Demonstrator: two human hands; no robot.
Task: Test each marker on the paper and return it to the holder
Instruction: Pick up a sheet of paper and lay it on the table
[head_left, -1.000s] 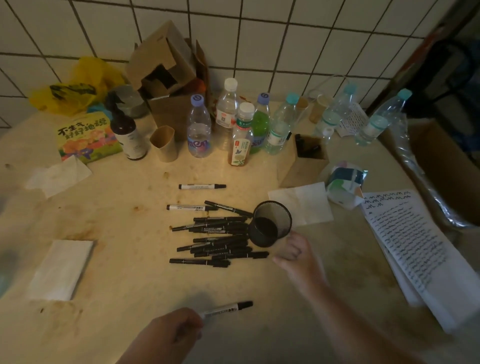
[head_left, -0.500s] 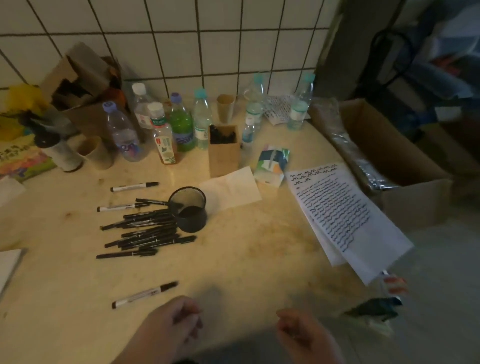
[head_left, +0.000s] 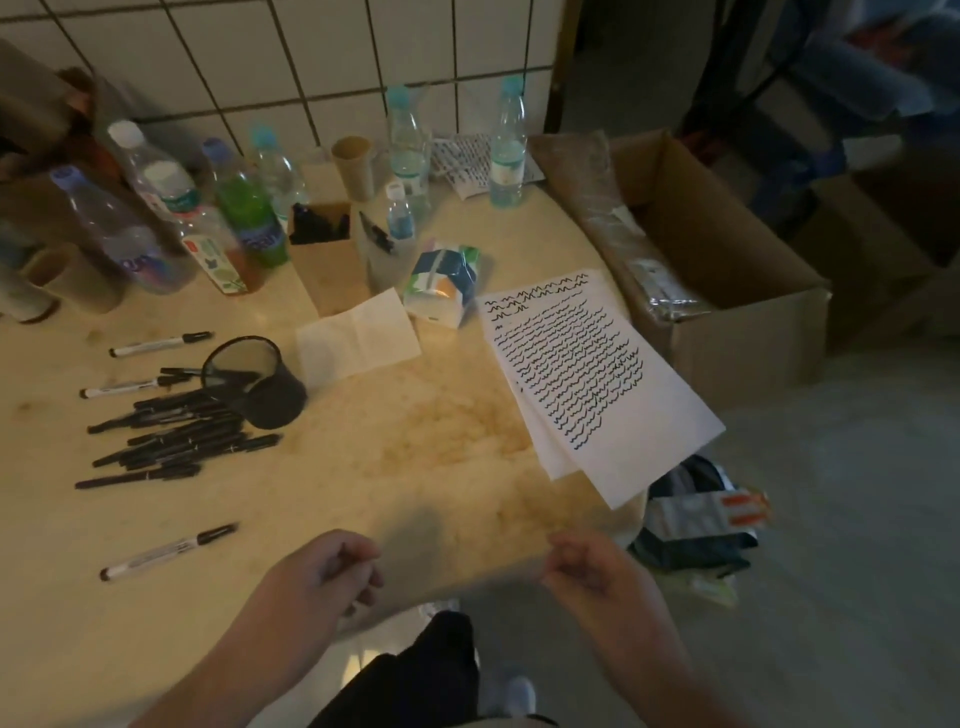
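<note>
A sheet of paper (head_left: 618, 410) covered in wavy black test lines lies on the table's right side, overhanging the edge. A black mesh holder (head_left: 260, 384) lies tipped on its side, with a pile of black markers (head_left: 171, 431) spilled to its left. One white-barrelled marker (head_left: 166, 552) lies alone near the front edge. My left hand (head_left: 327, 571) hovers at the front edge with fingers curled and nothing in it. My right hand (head_left: 587, 566) is likewise curled and holds nothing, just below the paper.
Several plastic bottles (head_left: 244, 213) stand along the tiled wall. A brown box of markers (head_left: 327, 254), a tissue pack (head_left: 441, 283) and a folded white paper (head_left: 358, 338) sit mid-table. An open cardboard box (head_left: 727, 291) stands right of the table.
My view has swung right, toward the paper. My left hand let go of the white marker, which now lies on the table. My right hand drew back from the holder to the front edge.
</note>
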